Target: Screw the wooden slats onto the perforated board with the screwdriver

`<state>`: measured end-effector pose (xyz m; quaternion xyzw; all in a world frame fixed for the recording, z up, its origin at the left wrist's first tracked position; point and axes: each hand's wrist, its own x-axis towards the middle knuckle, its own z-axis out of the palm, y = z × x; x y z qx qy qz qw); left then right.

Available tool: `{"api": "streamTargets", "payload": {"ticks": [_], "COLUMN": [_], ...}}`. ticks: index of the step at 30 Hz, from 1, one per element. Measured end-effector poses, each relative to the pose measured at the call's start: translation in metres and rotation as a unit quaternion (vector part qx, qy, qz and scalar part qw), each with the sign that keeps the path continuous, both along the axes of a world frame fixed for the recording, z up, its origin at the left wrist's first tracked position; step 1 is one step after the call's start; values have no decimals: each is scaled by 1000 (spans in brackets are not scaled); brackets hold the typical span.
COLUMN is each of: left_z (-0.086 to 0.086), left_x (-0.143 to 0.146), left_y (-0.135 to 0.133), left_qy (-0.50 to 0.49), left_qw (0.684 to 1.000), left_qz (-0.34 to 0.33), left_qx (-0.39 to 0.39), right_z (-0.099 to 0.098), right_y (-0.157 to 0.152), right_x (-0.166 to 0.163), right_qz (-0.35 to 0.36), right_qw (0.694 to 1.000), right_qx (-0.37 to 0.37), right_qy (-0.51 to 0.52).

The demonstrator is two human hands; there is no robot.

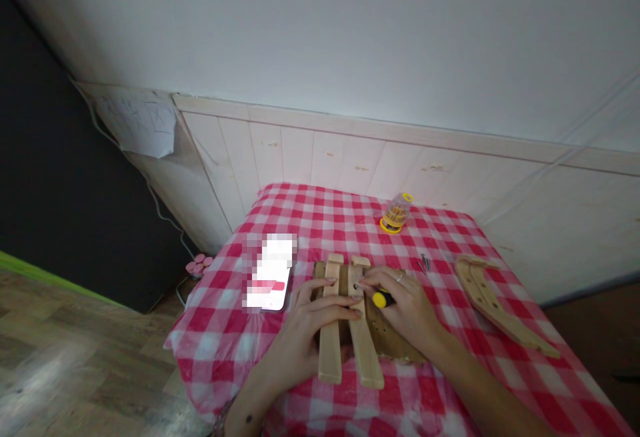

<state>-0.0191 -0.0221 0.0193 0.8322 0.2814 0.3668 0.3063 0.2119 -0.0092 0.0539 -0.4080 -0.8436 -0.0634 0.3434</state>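
Two pale curved wooden pieces (330, 353) lie side by side on a brown board (395, 343) in the head view. My left hand (313, 313) is closed over both pieces, its fingers stretched across them; its thumb is hidden. Tucked in my right hand (407, 303) is a screwdriver (383, 299), of which the yellow and black handle shows. The right fingertips pinch at a dark hole in the right-hand piece; whether a screw is between them is too small to tell.
A red-and-white checked cloth (345, 217) covers the table. A lit phone (273, 273) lies left of my hands. Behind stands a clear bit case with yellow ends (397, 213). Several screws (425, 263) and another drilled wooden piece (493, 300) lie to the right.
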Motion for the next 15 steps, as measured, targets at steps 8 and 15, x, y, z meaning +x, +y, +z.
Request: {"api": "streamTargets", "payload": {"ticks": [8, 15], "left_z": [0, 0], "left_x": [-2, 0], "left_y": [1, 2], "left_qy": [-2, -4], "left_qw": [1000, 1000], "left_qz": [-1, -3], "left_qx": [12, 30], "right_z": [-1, -1], "right_y": [3, 4], "right_x": [-2, -3], "right_qz": [1, -15], "right_qw": [999, 999], "right_qx": [-22, -36], "right_qy": [-24, -31]}}
